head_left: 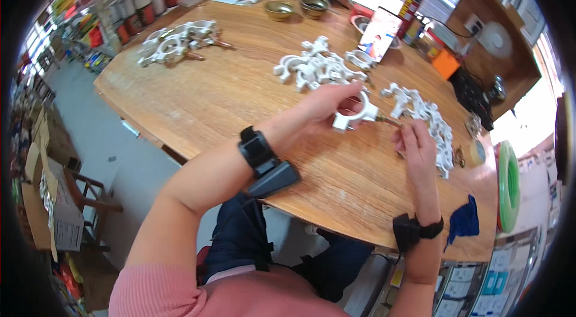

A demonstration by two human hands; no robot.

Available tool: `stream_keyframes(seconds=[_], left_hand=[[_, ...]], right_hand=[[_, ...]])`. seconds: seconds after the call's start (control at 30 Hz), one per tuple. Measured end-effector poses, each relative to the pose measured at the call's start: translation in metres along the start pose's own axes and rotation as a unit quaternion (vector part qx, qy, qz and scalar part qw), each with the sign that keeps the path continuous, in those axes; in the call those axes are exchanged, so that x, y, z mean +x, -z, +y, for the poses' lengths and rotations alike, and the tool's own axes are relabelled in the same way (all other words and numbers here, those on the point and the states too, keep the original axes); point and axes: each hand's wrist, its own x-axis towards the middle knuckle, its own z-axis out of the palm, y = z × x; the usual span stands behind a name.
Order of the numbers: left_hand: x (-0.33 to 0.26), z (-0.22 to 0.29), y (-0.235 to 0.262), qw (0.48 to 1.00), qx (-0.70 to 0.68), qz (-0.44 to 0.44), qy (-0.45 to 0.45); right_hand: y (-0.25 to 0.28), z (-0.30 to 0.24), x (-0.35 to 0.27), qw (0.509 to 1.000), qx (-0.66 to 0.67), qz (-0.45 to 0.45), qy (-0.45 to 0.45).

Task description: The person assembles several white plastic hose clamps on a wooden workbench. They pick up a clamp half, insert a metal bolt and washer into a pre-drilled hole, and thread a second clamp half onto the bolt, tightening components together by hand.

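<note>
Over the wooden table, my left hand grips a white plastic pipe clamp by its ring. A brass-coloured screw sticks out from the clamp's base toward the right. My right hand pinches the screw's outer end between thumb and fingers. Just beyond my left hand lies a pile of white clamps. More white clamps lie heaped past my right hand. At the far left, a group of clamps has screws fitted in them.
A phone leans upright behind the middle pile, near a red spray can. Two brass-coloured bowls stand at the back. A tape roll, blue cloth and green coil are on the right.
</note>
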Motion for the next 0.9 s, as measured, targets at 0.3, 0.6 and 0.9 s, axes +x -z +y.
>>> stream_keyframes(seconds=[0.3, 0.6, 0.9], left_hand=[[0.0, 0.003, -0.005, 0.997, 0.071, 0.004, -0.04], [-0.004, 0.009, -0.004, 0.984, 0.17, 0.017, -0.059], [-0.018, 0.032, -0.045, 0.997, -0.032, 0.052, -0.043]], right_hand=[[-0.001, -0.001, -0.001, 0.996, 0.08, -0.005, -0.042], [0.007, 0.001, 0.001, 0.962, 0.178, -0.143, -0.152], [0.008, -0.008, -0.002, 0.843, 0.498, -0.067, -0.189]])
